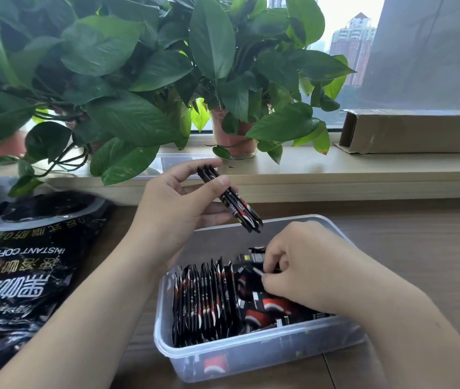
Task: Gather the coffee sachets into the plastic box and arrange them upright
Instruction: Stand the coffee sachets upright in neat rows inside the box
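Leafy plants fill the windowsill, and a big black coffee bag lies open on the table. Beside it sits the plastic box: a row of sachets already stands upright at its left side, while loose sachets lie jumbled on the right, so roughly half remains. The left hand grips a small bundle of sachets above the box; the right hand pinches a loose one inside.

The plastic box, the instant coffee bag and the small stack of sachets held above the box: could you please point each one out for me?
plastic box [251, 357], head view, on its clear front wall.
instant coffee bag [26, 265], head view, on its printed face.
stack of sachets [230, 202], head view, mid-length, in the left hand's grip.
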A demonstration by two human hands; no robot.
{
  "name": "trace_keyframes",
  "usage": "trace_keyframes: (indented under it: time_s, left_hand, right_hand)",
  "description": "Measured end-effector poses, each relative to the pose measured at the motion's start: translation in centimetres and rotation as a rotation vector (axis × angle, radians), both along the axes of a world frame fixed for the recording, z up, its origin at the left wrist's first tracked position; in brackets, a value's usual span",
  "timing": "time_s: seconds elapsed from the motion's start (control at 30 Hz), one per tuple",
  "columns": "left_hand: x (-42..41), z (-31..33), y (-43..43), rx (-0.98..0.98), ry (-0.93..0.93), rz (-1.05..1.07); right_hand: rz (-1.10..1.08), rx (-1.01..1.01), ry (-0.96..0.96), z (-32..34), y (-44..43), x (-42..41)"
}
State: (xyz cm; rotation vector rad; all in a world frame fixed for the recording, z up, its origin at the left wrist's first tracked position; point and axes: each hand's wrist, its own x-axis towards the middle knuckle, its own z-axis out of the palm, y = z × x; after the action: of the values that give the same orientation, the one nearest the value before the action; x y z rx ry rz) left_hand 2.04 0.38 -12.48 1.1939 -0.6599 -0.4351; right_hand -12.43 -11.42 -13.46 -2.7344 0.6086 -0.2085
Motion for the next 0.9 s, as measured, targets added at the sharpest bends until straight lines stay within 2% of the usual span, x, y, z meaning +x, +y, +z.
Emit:
trace_keyframes:
  time_s: [0.27, 0.4, 0.57, 0.63, 0.73, 0.8, 0.9]
  left_hand:
    - [-0.1, 0.0, 0.0, 0.007, -0.009, 0.006]
    - [-0.1, -0.1, 0.1, 0.014, -0.011, -0.006]
    - [0.0, -0.1, 0.0, 0.022, -0.025, -0.014]
    - [0.0, -0.1, 0.0, 0.036, -0.041, -0.016]
    - [-0.1, -0.1, 0.1, 0.092, -0.097, -0.065]
    - [-0.4, -0.2, 0.1, 0.147, -0.152, -0.121]
    - [-0.8, -0.2, 0.1, 0.187, -0.206, -0.195]
  right_hand:
    - [-0.058, 0.018, -0.133, 1.1, 0.4, -0.7]
    - [-0.181, 0.189, -0.180, 2.2, 0.0, -1.7]
    - [-0.281, 0.309, -0.350, 2.9, -0.7, -2.2]
    - [-0.320, 0.284, -0.414, 2.8, -0.6, -2.0]
    - [-0.352, 0.217, -0.606, 2.4, -0.2, -1.5]
    - [-0.336, 0.218, -0.732, 2.1, 0.1, -1.1]
    - [-0.280, 0.224, -0.809, 1.7, 0.6, -0.2]
